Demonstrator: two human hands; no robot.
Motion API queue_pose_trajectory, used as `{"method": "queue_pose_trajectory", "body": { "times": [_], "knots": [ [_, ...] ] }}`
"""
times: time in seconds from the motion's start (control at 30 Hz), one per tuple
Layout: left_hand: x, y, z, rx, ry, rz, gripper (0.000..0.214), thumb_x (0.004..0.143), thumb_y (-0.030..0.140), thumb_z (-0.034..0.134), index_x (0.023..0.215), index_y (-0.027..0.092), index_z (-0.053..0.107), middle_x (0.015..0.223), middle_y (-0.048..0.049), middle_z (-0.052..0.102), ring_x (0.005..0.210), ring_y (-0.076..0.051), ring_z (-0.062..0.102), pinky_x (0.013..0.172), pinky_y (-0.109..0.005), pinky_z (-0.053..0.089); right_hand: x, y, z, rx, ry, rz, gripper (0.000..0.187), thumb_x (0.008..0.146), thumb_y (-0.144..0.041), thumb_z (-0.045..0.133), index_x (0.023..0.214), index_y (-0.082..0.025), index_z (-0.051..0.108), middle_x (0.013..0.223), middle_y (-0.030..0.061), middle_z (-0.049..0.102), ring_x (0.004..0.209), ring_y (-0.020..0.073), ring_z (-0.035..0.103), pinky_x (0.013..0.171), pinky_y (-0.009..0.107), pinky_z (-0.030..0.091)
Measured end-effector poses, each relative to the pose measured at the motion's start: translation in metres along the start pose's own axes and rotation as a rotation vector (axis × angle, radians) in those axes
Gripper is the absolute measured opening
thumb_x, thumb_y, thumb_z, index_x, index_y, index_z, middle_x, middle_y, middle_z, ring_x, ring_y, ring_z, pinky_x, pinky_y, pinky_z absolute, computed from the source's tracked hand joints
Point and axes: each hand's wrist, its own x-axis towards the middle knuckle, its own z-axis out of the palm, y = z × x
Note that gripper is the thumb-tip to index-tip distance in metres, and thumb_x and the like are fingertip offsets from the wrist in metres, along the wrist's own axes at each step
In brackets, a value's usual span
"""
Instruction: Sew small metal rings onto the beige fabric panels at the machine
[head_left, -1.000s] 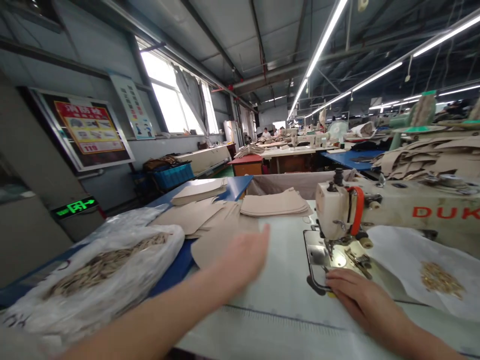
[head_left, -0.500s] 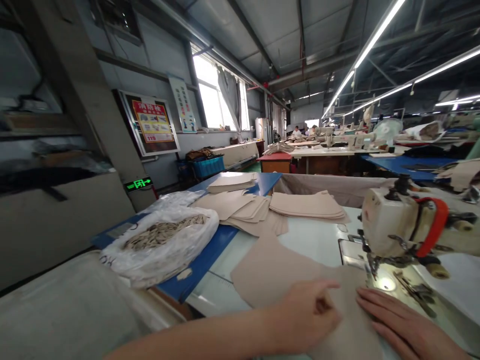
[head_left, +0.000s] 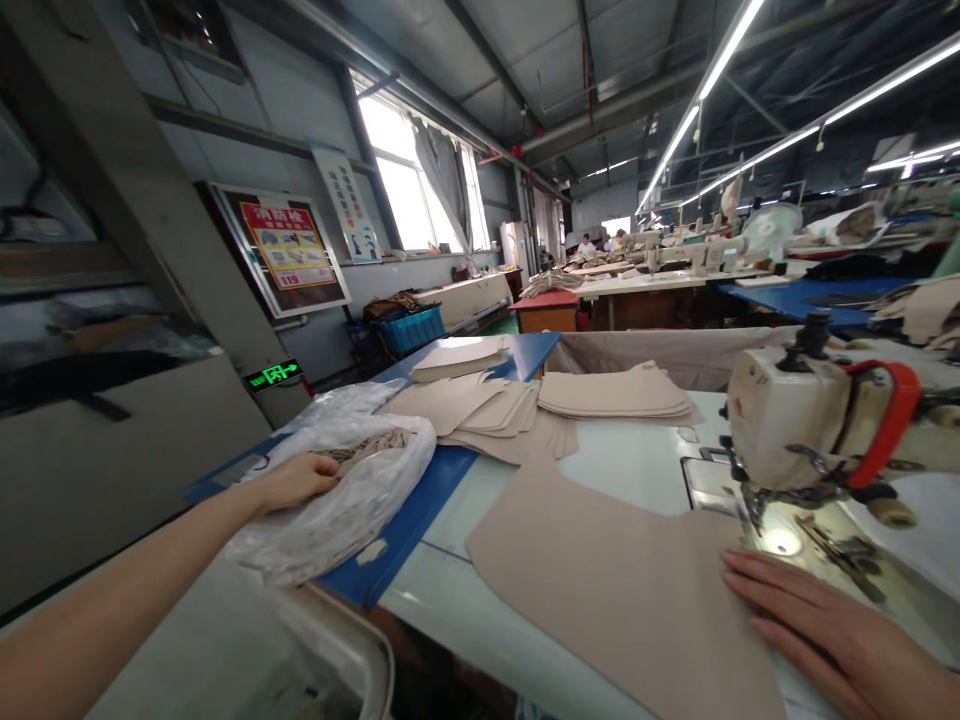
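Observation:
A large beige fabric panel point(head_left: 600, 570) lies flat on the pale sewing table, its right edge near the needle area of the sewing machine point(head_left: 787, 410). My right hand point(head_left: 832, 630) rests flat on that edge, fingers stretched out, just in front of the lit needle area. Off to the left, my left hand point(head_left: 300, 482) reaches over the rim of a clear plastic bag point(head_left: 360, 515). Its fingers are bent and bunched at the small beige fabric strips point(head_left: 375, 447) inside. The fingertips are partly hidden, so anything between them does not show.
Stacked beige panels point(head_left: 615, 390) lie behind the work, with more loose panels point(head_left: 480, 405) spread beside them. The bag stands on a blue tabletop point(head_left: 435, 500). Below its front edge is a pale bin point(head_left: 375, 640). Other sewing tables and people are farther back.
My left hand has left the fabric panel and moved left to the bag of strips. My right hand stays flat on the panel. The view has shifted slightly.

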Motion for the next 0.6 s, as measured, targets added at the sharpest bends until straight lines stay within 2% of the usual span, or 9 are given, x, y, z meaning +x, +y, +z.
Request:
{"method": "queue_pose_trajectory", "body": {
  "times": [0.1, 0.27, 0.37, 0.5, 0.6],
  "knots": [
    [0.008, -0.005, 0.004, -0.111, -0.175, 0.021, 0.013, 0.059, 0.027, 0.056, 0.050, 0.019, 0.060, 0.043, 0.0088, 0.055, 0.053, -0.011, 0.051, 0.050, -0.016, 0.037, 0.003, -0.003, -0.005, 0.032, -0.009, 0.011, 0.034, 0.087, -0.042, 0.048, 0.110, -0.028, 0.068, 0.118, 0.0023, 0.063, 0.102, 0.0247, 0.064, 0.086, 0.034, 0.055],
    [0.014, -0.011, -0.008, -0.272, -0.252, 0.000, 0.027, 0.066, 0.044, 0.059, 0.061, 0.018, 0.062, 0.043, 0.0087, 0.053, 0.048, -0.008, 0.046, 0.048, -0.014, 0.034, 0.001, 0.000, -0.004, 0.095, -0.014, 0.050, 0.033, 0.086, -0.042, 0.050, 0.111, -0.029, 0.068, 0.118, 0.0013, 0.063, 0.105, 0.0238, 0.062, 0.088, 0.032, 0.054],
    [0.010, -0.007, -0.016, -0.331, -0.218, -0.021, 0.029, 0.065, 0.045, 0.066, 0.064, 0.016, 0.061, 0.050, 0.0075, 0.059, 0.054, -0.008, 0.053, 0.053, -0.015, 0.040, 0.000, 0.001, 0.000, 0.069, -0.005, 0.045, 0.034, 0.086, -0.043, 0.049, 0.109, -0.028, 0.069, 0.118, 0.0018, 0.063, 0.105, 0.0249, 0.062, 0.087, 0.034, 0.055],
    [0.002, 0.004, -0.023, -0.339, -0.146, -0.032, 0.029, 0.070, 0.040, 0.069, 0.078, 0.013, 0.065, 0.063, 0.0047, 0.068, 0.064, -0.009, 0.061, 0.061, -0.018, 0.047, 0.001, -0.001, -0.001, -0.014, 0.019, -0.007, 0.036, 0.088, -0.043, 0.045, 0.110, -0.028, 0.068, 0.116, 0.0024, 0.064, 0.101, 0.0264, 0.064, 0.082, 0.037, 0.057],
    [-0.002, 0.010, -0.025, -0.262, -0.007, -0.019, 0.028, 0.073, 0.041, 0.068, 0.078, 0.014, 0.068, 0.066, 0.0046, 0.070, 0.066, -0.010, 0.063, 0.062, -0.018, 0.048, 0.003, -0.003, -0.004, -0.033, 0.026, -0.020, 0.037, 0.089, -0.045, 0.043, 0.108, -0.027, 0.069, 0.115, 0.0027, 0.064, 0.099, 0.0267, 0.065, 0.080, 0.037, 0.058]
  ]
}}
